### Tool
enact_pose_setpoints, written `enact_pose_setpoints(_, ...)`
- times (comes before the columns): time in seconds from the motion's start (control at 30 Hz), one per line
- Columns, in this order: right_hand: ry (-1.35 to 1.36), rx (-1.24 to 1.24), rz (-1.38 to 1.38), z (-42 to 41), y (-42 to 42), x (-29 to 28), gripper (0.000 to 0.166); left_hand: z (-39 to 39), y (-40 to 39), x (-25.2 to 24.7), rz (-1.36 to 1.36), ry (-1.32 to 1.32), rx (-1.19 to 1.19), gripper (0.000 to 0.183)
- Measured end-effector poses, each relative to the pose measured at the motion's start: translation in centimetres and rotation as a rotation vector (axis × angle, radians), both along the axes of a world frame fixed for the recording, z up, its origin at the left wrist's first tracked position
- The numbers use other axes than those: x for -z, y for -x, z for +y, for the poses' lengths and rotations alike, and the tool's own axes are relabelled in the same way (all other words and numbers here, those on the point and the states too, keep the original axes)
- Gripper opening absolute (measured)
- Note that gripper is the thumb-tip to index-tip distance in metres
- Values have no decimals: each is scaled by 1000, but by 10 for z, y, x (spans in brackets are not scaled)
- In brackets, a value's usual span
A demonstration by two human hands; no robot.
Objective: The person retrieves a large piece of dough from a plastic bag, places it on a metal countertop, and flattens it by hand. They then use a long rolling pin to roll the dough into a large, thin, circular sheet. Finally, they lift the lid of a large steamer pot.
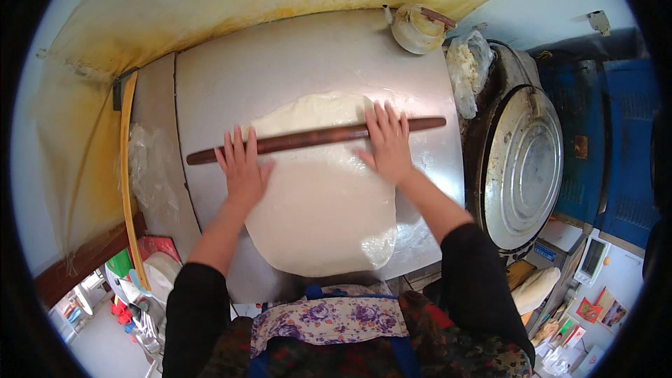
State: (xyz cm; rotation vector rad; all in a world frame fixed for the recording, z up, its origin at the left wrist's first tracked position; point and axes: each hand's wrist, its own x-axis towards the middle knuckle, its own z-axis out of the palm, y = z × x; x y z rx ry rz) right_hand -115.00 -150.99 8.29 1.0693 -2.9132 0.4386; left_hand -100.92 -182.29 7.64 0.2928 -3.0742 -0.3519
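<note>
A sheet of pale rolled dough (325,210) lies on a metal work surface (294,52) in front of me. Across its far part runs a long, dark wooden rolling pin (315,139), slightly tilted, its right end farther from me. My left hand (244,168) rests flat over the pin near its left end, fingers straight and spread. Toward the other end, my right hand (388,144) lies over the pin in the same way, palm down. Neither hand has its fingers curled around the wood. The dough has a glossy patch near its lower right edge.
A kettle (418,29) stands at the back right corner, beside a plastic bag (467,71) with pale contents. Farther right is a round metal-lidded cooking appliance (525,168). A long wooden strip (127,178) and crumpled clear plastic (149,168) lie along the left side.
</note>
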Motion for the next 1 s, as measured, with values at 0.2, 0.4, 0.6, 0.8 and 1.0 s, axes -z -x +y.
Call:
enact_pose_setpoints(0.2,102,45,293,-75,147,-4,54,-66,167,-9,100,287,-34,61)
enact_pose_setpoints(0.4,209,154,329,-49,96,6,42,-61,129,7,173,161,45,54)
enact_pose_setpoints(0.6,31,42,83,-12,119,-8,62,-29,116,-17,-112,-7,184,72)
enact_pose_setpoints(0.8,-159,132,-234,-41,171,-32,62,-55,199,-27,-11,61,143,54)
enact_pose_setpoints(1.0,-181,51,-411,-6,34,-68,53,-77,171,-42,-138,1,496,42)
